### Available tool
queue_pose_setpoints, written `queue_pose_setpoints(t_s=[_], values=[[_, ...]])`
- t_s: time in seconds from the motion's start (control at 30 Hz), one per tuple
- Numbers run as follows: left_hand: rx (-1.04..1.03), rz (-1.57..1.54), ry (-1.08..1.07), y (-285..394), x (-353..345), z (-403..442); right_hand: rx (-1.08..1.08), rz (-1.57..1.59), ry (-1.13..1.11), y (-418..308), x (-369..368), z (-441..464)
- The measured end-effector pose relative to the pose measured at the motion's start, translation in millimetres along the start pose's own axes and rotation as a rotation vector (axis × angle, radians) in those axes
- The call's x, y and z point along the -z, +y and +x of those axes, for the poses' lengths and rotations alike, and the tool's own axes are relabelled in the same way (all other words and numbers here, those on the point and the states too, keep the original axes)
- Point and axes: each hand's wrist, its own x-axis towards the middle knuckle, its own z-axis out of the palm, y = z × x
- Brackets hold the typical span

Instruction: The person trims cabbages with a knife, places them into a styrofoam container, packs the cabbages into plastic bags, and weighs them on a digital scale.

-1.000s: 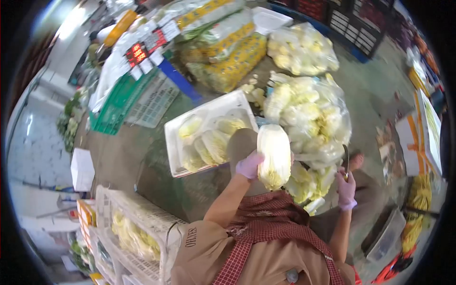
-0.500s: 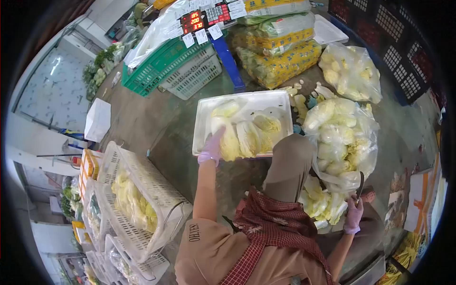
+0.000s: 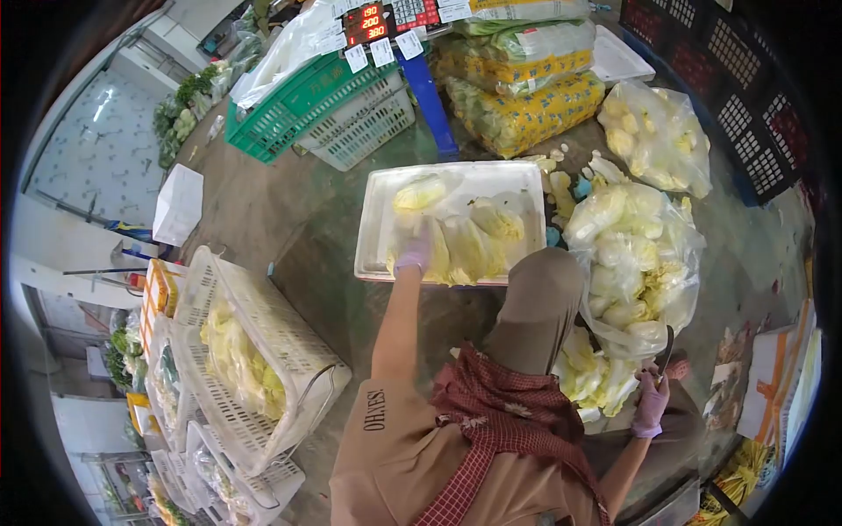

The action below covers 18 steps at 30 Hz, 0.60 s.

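My left hand [image 3: 414,250], in a thin purple glove, grips the near left napa cabbage [image 3: 394,259] in a white foam tray [image 3: 371,223]. Its fingers lie over the cabbage and are partly blurred. More pale yellow napa cabbages lie beside it in the tray, and another one [image 3: 419,193] lies behind. At the lower right, my gloved right hand [image 3: 650,408] is closed round a knife [image 3: 669,348] with a dark, curved blade pointing up. Beside that hand are loose trimmed cabbage leaves [image 3: 603,379] and a clear bag of cabbages [image 3: 628,256].
A scale display [image 3: 367,24] with red digits stands on a blue post [image 3: 430,105] behind the tray. Green [image 3: 294,114] and white crates are near it. Packed vegetable bags [image 3: 526,110] are stacked behind. A white crate [image 3: 307,351] holds bagged cabbage at left.
My left hand has shifted slightly right and over the near left cabbage. The display's top and bottom readings have risen a little. My right hand still holds the knife, almost unmoved.
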Motion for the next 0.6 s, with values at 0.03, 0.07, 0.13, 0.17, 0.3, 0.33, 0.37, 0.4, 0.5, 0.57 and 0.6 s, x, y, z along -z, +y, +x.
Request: queue_pose_setpoints(t_s=[0.03, 0.07, 0.13, 0.17, 0.3, 0.33, 0.37, 0.4, 0.5, 0.57, 0.6], values=[[0.010, 0.035, -0.036, -3.4, 1.8, -3.1, -0.018, 0.004, -0.003, 0.0, 0.1, -0.8], [-0.036, 0.048, -0.016, -7.9, 4.7, -7.1, -0.032, 0.013, -0.007, 0.5, -1.5, -0.2], [-0.084, 0.061, 0.008, -18.0, 4.7, -2.8, -0.041, -0.009, -0.022, 4.5, -1.0, 3.0], [-0.012, 0.034, -0.066, -24.4, 0.5, 5.2, -0.050, -0.035, -0.031, 4.4, -0.5, 3.1], [0.113, -0.237, -0.070, -0.4, 25.7, -26.4, -0.033, -0.016, -0.016, -3.1, -3.6, -0.6], [0.037, -0.119, -0.104, -21.6, 6.9, -5.5, -0.050, -0.006, -0.021, -3.7, -1.5, -2.0], [-0.042, -0.001, -0.126, -42.3, -8.5, 19.4, -0.058, 0.012, -0.029, -2.4, -2.3, -0.8], [0.072, -0.061, -0.075, -17.8, 9.5, -8.3, -0.049, -0.037, -0.030, 11.3, 2.7, 7.9], [0.183, -0.052, 0.029, 23.3, 41.1, -37.9, 0.005, -0.004, -0.026, 2.0, -6.5, 6.9], [0.311, -0.171, 0.266, 25.0, 33.4, -35.0, -0.014, 0.001, -0.013, -7.9, -8.4, -2.9], [0.309, -0.178, 0.271, 23.4, 32.2, -31.8, -0.005, 0.002, -0.014, -6.5, -7.9, -0.9]])
